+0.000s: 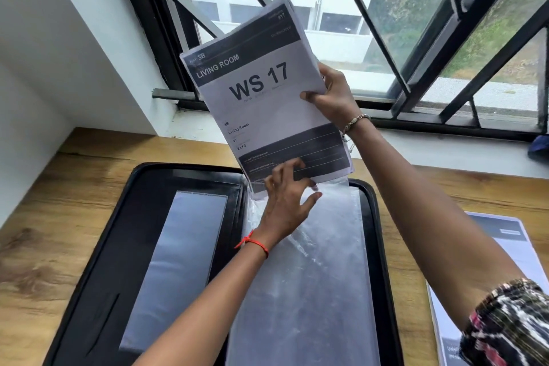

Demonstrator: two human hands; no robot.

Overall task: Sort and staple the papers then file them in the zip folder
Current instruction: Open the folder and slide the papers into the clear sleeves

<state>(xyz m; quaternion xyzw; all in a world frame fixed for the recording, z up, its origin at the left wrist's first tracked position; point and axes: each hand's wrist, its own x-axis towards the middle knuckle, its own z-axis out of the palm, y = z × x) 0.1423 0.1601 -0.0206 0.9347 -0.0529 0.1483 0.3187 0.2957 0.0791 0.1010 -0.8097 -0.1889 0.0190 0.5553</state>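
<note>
filing underway: right hand (pixel 332 95) pinches ws 17 stack (pixel 261 92), left hand (pixel 285 202) spread at its 6 o'clock edge by sleeve (pixel 312 276) in zip folder (pixel 98 246); second stack (pixel 505 235) unfiled, 4 o'clock.

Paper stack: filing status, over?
Right hand grips paper stack, raised. Left hand touches its bottom edge at sleeve mouth, zip folder open. Nothing blocking.

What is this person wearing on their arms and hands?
Both hands are bare, without gloves. The left hand has a thin red thread bracelet tied at its wrist. The right hand has a slim beaded metal bracelet at its wrist, with a small chain dangling from it. Higher up the right arm sits a gathered fabric sleeve patterned in black, white and pink.
</note>
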